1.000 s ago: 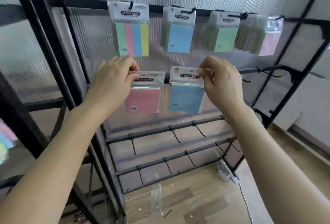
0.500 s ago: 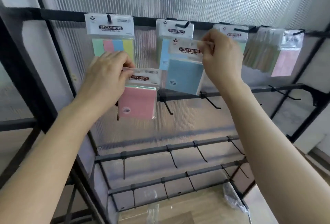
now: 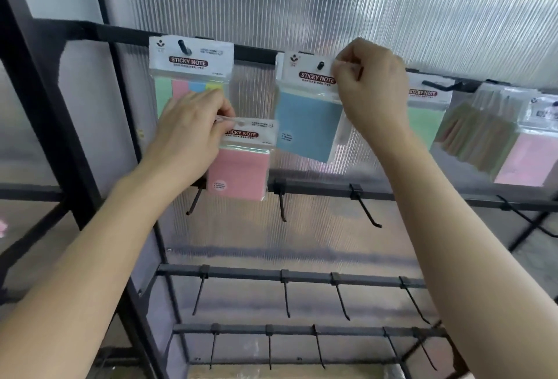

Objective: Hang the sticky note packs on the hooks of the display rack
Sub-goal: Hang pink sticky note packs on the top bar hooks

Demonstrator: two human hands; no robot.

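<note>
A ribbed, cloudy panel point(image 3: 302, 1) fills the wall in front of the person, and the black display rack point(image 3: 114, 35) stands against it, with four rails across, one under another. The three lower rails point(image 3: 241, 273) carry only bare hooks that slant down and outward.

Both bare forearms reach up from the lower corners. The right hand point(image 3: 368, 83) is up at the top rail, its fingers curled tight and clamped on the upper right corner of the blue pack point(image 3: 305, 125). That pack hangs tilted, its lower edge swung to the right, and the dark tip of a hook point(image 3: 320, 64) shows in the hole of its white header. The left hand point(image 3: 187, 134) is lower and to the left. Its thumb and fingers pinch the left end of the header of the pink pack point(image 3: 241, 173), which is on no hook. It hangs from the hand in front of the second rail, with its bottom edge overlapping that rail between two bare hooks.

Just above the left hand, a striped pack point(image 3: 190, 58) of green, pink, blue and yellow notes hangs on the top rail's leftmost hook, and the knuckles cover its lower part. To the right of the right hand hangs a green pack point(image 3: 425, 119), then a fanned bunch of packs point(image 3: 474, 137), and last a pale pink pack point(image 3: 525, 161) at the edge of the view.
</note>
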